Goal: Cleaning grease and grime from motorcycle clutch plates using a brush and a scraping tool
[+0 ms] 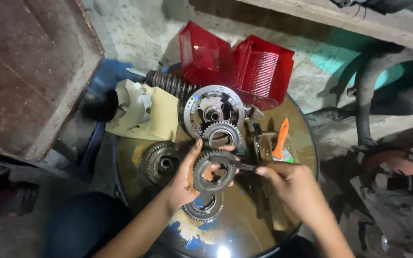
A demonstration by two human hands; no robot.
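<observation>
The dark steel toothed gear ring [212, 170] sits upright between the two hands, held over the round rust-brown metal drum top [244, 224] that serves as a table. The left hand [186, 177] is clamped on the ring's left rim, thumb through the bore; the right hand [288, 180] is closed around a thin dark metal tool [239, 165] whose tip reaches to the ring's upper right edge. The ring looks heavy for its size, rigid and probably oily — slippery on the flat faces, so the teeth and the inner bore give the surest hold.

Just below the left hand a second flat gear ring [204, 207] lies on the drum top. To that hand's left stands a thick grey gear cluster [160, 164]; just beyond its fingertips a small toothed gear [222, 134] rests against a large shiny slotted clutch hub [213, 108]. Beyond the right hand lies an orange-handled brush [280, 138].

Farther off — two red ribbed plastic lens covers [237, 62], open and showing nothing inside, beside a black coil spring [170, 84] and a cream plastic housing [142, 107].
</observation>
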